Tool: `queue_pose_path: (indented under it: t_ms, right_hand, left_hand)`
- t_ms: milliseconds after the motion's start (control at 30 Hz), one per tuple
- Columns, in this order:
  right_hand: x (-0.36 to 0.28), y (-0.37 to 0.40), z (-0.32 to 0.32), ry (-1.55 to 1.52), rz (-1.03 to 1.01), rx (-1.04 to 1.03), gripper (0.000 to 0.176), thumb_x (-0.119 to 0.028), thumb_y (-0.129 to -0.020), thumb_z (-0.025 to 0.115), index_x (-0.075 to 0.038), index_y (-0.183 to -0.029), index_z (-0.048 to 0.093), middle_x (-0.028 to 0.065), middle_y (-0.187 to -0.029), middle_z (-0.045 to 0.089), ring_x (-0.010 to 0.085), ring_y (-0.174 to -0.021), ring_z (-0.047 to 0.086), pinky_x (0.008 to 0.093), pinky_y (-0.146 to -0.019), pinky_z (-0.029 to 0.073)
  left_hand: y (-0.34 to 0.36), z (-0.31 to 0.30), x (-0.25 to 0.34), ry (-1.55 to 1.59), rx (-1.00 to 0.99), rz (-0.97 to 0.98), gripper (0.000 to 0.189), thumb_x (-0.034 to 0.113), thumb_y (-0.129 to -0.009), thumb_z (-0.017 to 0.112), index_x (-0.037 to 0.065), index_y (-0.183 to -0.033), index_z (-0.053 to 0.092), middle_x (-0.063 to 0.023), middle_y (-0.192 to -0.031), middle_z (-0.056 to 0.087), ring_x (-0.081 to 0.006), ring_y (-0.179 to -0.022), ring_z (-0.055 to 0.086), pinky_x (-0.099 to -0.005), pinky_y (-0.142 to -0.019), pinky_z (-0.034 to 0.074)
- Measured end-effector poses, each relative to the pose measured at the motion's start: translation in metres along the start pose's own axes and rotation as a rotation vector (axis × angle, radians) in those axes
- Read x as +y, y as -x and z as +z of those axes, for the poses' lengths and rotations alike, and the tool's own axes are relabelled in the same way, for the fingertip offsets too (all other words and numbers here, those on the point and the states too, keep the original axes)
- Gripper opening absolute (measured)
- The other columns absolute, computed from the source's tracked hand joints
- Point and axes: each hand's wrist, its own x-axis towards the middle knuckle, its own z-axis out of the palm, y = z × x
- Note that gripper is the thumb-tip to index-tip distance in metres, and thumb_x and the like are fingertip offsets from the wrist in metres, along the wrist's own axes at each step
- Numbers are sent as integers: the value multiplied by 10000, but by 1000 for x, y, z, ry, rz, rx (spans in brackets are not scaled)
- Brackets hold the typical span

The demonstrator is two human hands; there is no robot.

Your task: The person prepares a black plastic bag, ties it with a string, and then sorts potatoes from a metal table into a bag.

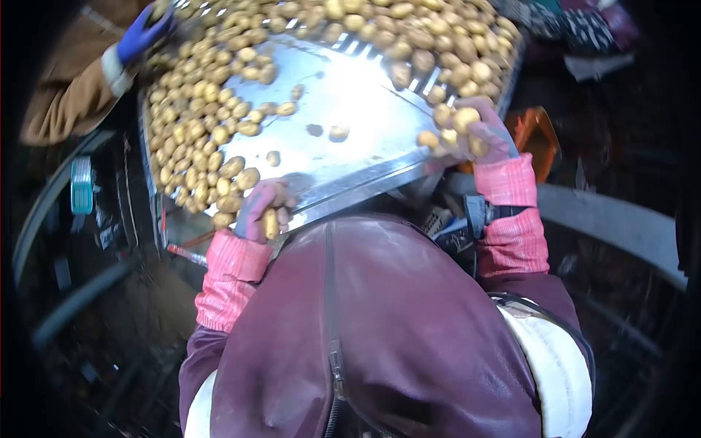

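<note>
My left hand (pixel 261 207), in a pinkish-grey glove, is at the near edge of a shiny metal sorting table (pixel 343 95). Its fingers are closed on a potato (pixel 271 223). A heap of potatoes (pixel 191 150) lies just beyond it on the left side of the table. At the right edge of the tabletop, my gloved right hand (pixel 496 137) is curled around several potatoes (pixel 465 119). One more potato (pixel 427 139) shows close beside its fingers. A few loose potatoes lie scattered on the bare metal between my hands.
Across the far side, many potatoes (pixel 431 29) cover a slatted part. Another person's blue-gloved hand (pixel 144 35) is at the upper left edge. A patterned sleeve (pixel 588 29) shows at upper right. An orange crate (pixel 540 142) stands beyond my right hand, near a curved metal rail (pixel 621 219).
</note>
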Motion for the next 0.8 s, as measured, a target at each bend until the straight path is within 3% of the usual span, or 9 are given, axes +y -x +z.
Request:
queue_pose_path:
  t_ms: [167,233,267,333,367,433,533,733,800]
  right_hand:
    - [58,87,-60,-82,308,76,414,-202,-750,660,-18,-1111,576,144,-886,657,141,-551,557,231,-519,478]
    - [95,85,-59,-33,462,114,395,-144,-743,690,-55,-1120,609,119,-967,649,167,-675,617,265,-583,516]
    - [136,80,-62,-49,447,250,441,-137,-770,707,-55,-1186,585,124,-1043,633,189,-796,652,288,-647,542]
    - [175,65,-58,-30,439,326,651,-186,-796,731,-44,-1372,463,166,-1137,613,243,-946,660,346,-716,552]
    - [183,60,-48,322,349,376,571,-202,-814,726,-29,-1322,532,164,-1128,628,251,-942,663,359,-743,545]
    - [149,66,-47,552,426,63,430,-227,-837,696,-28,-1212,627,137,-1086,657,259,-977,650,355,-821,522]
    - [49,64,-6,286,571,20,327,-252,-842,675,-44,-1093,695,119,-1033,683,260,-1030,629,354,-871,495]
    - [63,-33,-52,1775,-487,252,521,-344,-842,644,-46,-1256,541,112,-1026,594,232,-939,605,377,-754,464]
    - [77,-44,-33,2004,-274,317,552,-383,-819,640,-66,-1255,524,105,-1051,561,257,-998,574,426,-815,432]
  left_hand:
    - [-5,-6,-2,77,0,-141,462,385,-968,510,-5,-1215,515,-122,-887,608,-137,-570,526,-254,-492,448]
    - [-6,-7,-1,43,22,-163,502,438,-968,496,17,-1241,531,-105,-901,619,-158,-563,511,-293,-528,455]
    - [-6,-4,1,64,-2,-147,415,436,-975,492,41,-1081,566,-107,-867,626,-166,-556,517,-301,-538,457]
    - [-7,-8,0,109,-49,-144,440,393,-974,501,1,-1172,517,-129,-890,610,-151,-584,526,-271,-512,457]
    - [-7,-9,-1,136,-67,-145,461,372,-974,505,-20,-1217,492,-140,-902,602,-144,-598,530,-255,-498,457]
    - [-6,-8,-1,119,-42,-137,460,374,-976,500,-16,-1218,491,-133,-909,606,-142,-601,527,-264,-500,455]
    - [-4,-6,-1,133,-7,-148,451,382,-973,505,-6,-1204,507,-126,-907,615,-136,-604,526,-258,-494,447]
    - [-2,-3,6,92,13,-195,451,401,-967,511,2,-1178,532,-107,-856,640,-125,-558,533,-234,-469,427]
    - [1,-1,9,84,37,-198,450,399,-964,513,4,-1178,534,-104,-852,640,-122,-553,531,-229,-463,421]
